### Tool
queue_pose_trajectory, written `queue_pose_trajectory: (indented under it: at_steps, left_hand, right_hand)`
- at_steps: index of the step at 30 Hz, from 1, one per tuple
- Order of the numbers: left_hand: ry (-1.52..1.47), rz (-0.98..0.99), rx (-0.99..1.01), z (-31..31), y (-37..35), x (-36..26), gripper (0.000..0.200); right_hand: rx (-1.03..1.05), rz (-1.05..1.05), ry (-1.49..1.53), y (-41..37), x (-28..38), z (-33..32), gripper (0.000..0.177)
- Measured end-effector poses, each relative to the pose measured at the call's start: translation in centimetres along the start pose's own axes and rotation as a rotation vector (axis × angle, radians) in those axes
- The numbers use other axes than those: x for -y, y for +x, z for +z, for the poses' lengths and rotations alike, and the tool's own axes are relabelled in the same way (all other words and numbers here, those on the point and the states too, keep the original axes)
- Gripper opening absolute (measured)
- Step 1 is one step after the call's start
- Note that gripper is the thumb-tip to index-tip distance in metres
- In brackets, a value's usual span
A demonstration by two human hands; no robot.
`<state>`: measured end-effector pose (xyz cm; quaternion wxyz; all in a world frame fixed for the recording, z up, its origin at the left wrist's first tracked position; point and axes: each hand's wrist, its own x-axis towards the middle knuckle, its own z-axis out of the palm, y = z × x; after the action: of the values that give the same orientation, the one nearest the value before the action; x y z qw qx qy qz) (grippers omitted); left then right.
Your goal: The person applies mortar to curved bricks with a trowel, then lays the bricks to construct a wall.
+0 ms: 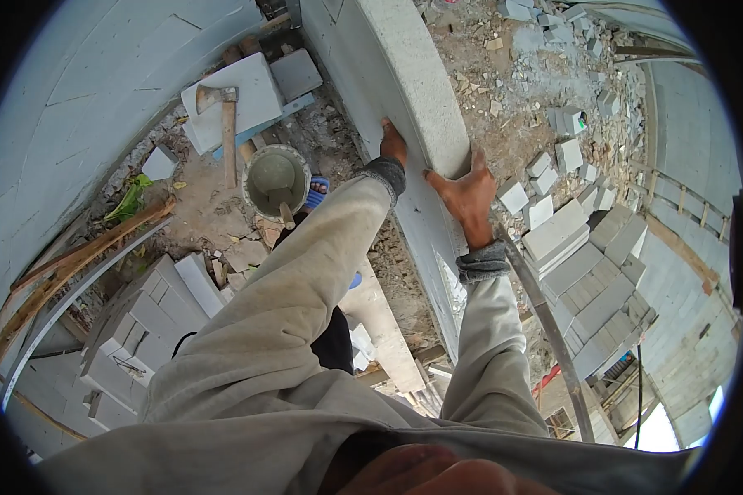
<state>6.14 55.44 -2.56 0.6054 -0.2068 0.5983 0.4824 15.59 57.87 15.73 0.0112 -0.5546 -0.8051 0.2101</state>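
A long pale block [421,74] forms the top of a narrow wall [425,247] at the middle of the view. My left hand [394,144] presses on the block's left face near its close end, with most fingers hidden. Around the close end and right side, my right hand [468,196] has its thumb across the end and its fingers on the far side. The block is between both hands. Left of the wall, a bucket [254,191] holds grey mortar and a wooden-handled tool [286,216].
A hatchet [229,124] lies on a white block [256,91]. Stacked blocks [586,272] stand at right and more [140,322] at lower left. A long pole [545,330] slants beside my right arm. Rubble [504,91] covers the ground; planks [74,264] lean at left.
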Motion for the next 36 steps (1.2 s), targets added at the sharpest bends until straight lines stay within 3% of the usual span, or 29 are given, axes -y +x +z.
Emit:
queue_pose_trajectory:
  at_steps: [4, 12, 17, 26, 30, 32, 33, 35, 36]
  left_hand:
    - [-0.01, -0.077, 0.004, 0.2, -2.8, -1.8, 0.087]
    - [-0.003, 0.01, 0.008, 0.0, 2.0, 1.9, 0.089]
    - [0.1, -0.058, -0.041, 0.2, -2.5, -1.8, 0.092]
    - [0.15, -0.077, -0.077, 0.3, -1.7, -1.8, 0.088]
    - [0.054, 0.022, 0.041, -0.2, -2.3, -1.8, 0.091]
    - [0.201, 0.078, 0.088, -2.9, 0.2, -1.3, 0.088]
    - [0.355, 0.137, 0.084, -5.0, 2.0, -1.4, 0.087]
    - [0.625, 0.318, -0.058, -11.8, 4.8, -1.7, 0.085]
    - [0.628, 0.492, -0.294, -15.6, 3.3, -2.6, 0.089]
  right_hand:
    - [0.002, 0.01, -0.001, -0.1, -0.1, -0.1, 0.095]
    - [0.016, 0.026, 0.002, -0.1, -0.7, 0.3, 0.093]
    - [-0.006, -0.009, -0.014, 0.1, -0.6, 0.4, 0.094]
    - [0.081, 0.11, -0.065, 0.2, 0.2, 0.0, 0.095]
    - [0.034, 0.074, -0.105, -0.4, 0.5, 0.0, 0.098]
    - [0.03, 0.042, -0.075, -0.4, 0.7, -0.1, 0.101]
    - [0.136, 0.092, -0.028, 0.0, 0.3, 0.0, 0.11]
    - [0.08, -0.032, 0.005, -0.6, 0.1, -0.4, 0.114]
    - [0.014, -0.139, 0.006, -1.2, -0.1, -0.5, 0.11]
